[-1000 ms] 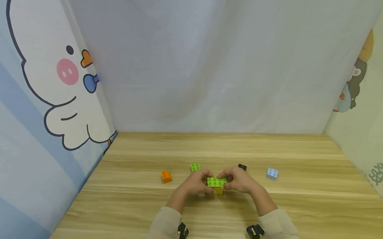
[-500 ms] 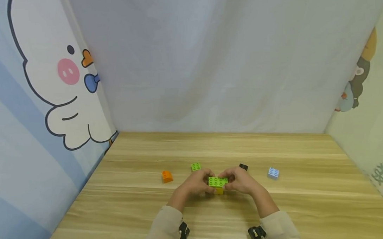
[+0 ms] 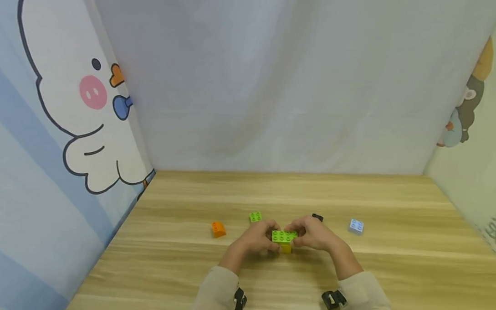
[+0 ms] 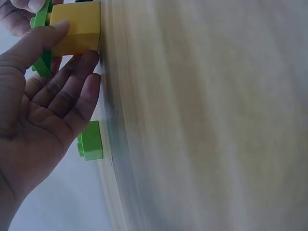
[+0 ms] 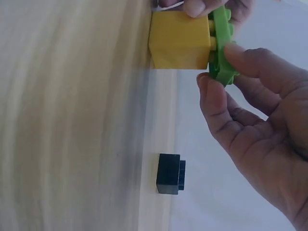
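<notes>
Both hands meet over the table around a yellow brick (image 5: pixel 180 41) topped by a flat green studded plate (image 3: pixel 284 236). With its thumb on one side and fingers on the other, my left hand (image 3: pixel 257 237) holds the yellow brick. My right hand (image 3: pixel 314 234) pinches the end of the green plate between thumb and fingers. In the right wrist view, yellow studs show in a narrow gap under the plate, which sits slightly tilted. The brick's lower side is right at the tabletop in both wrist views.
Loose bricks lie on the wooden table (image 3: pixel 293 290): an orange curved one (image 3: pixel 218 229) on the left, a small green one (image 3: pixel 255 216) behind my left hand, a black one (image 3: pixel 317 217) behind my right, and a light blue one (image 3: pixel 356 226) farther right. A grey-white curtain (image 3: pixel 278 81) hangs behind.
The head view has shifted slightly, so the scene sits a little farther right. Both hands keep their hold on the brick and plate with hardly any movement.
</notes>
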Available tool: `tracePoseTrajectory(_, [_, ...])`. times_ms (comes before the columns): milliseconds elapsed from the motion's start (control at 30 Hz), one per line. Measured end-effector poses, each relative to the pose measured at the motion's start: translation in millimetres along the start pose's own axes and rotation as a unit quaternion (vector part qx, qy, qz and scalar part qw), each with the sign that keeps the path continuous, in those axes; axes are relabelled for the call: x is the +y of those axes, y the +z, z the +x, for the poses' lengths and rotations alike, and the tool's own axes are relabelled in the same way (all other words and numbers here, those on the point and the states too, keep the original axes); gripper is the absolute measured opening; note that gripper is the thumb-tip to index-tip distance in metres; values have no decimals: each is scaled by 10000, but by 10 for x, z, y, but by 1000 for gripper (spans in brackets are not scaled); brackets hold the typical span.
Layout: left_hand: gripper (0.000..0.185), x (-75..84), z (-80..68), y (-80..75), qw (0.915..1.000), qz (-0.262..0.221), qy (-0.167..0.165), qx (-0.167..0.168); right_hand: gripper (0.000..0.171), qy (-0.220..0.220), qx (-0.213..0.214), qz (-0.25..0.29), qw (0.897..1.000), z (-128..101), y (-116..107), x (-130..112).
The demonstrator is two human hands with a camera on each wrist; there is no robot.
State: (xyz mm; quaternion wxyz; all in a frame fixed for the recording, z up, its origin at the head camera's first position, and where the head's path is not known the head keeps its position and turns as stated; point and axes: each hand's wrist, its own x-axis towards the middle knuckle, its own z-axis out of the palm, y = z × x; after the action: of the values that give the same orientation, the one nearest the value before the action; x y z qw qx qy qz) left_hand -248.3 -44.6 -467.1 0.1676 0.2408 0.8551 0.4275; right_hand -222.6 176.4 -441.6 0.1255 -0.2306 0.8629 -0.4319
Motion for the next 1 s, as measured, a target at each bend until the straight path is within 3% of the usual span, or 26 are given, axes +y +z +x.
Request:
tracePoseTrajectory(300, [32,-22,49,28,10000,-64,-59,-6,29,-112,171,55,9998,-18,9,94])
tracePoseTrajectory(1000, [33,0,23,41,9998,-154,-92,85,32,-71,199,90,9997,-22,53,69])
